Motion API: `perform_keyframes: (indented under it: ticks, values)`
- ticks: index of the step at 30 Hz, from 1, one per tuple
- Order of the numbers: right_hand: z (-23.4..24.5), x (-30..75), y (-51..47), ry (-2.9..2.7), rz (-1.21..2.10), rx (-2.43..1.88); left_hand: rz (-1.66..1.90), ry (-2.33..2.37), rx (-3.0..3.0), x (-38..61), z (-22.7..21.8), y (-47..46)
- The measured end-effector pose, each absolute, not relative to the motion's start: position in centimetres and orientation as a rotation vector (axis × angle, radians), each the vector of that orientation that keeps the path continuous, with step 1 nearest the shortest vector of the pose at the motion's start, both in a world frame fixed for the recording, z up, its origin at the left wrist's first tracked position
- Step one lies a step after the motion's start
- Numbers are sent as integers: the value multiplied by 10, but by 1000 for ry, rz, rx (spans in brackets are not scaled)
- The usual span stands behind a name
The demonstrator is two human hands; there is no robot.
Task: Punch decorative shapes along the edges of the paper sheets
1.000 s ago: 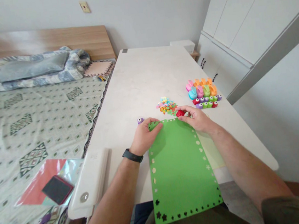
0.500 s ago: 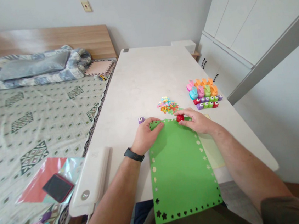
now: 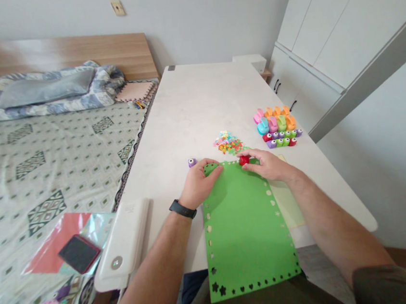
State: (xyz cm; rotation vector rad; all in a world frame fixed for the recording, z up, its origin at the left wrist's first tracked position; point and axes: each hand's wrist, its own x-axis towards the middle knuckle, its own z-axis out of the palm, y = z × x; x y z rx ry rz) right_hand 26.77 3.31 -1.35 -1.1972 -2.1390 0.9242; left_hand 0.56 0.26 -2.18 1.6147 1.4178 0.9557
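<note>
A green paper sheet point(image 3: 245, 225) with punched shapes along its edges lies on the white table point(image 3: 198, 104) and overhangs the near edge. My left hand point(image 3: 199, 184) presses the sheet's far left corner, fingers curled over the edge. My right hand point(image 3: 267, 164) pinches a small red punch point(image 3: 244, 160) on the sheet's far edge. A small purple punch point(image 3: 192, 163) stands just left of my left hand. A heap of coloured paper cut-outs point(image 3: 228, 144) lies beyond the sheet.
Rows of coloured punches point(image 3: 278, 125) sit at the table's right side. A pale yellow sheet point(image 3: 291, 205) lies under the green one. A white device point(image 3: 124, 245) rests at the table's left corner. On the bed point(image 3: 44, 159) to the left lie red paper and a dark pad point(image 3: 78, 253).
My right hand has slid the red punch slightly left along the sheet's far edge. The left hand has stayed on the corner.
</note>
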Motion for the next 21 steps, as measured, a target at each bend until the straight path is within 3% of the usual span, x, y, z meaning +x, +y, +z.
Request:
perform_keyframes:
  ticks: [21]
  values:
    - [-19,261,33,-2135,852,-1268,969,1421,1616,7,-20,2]
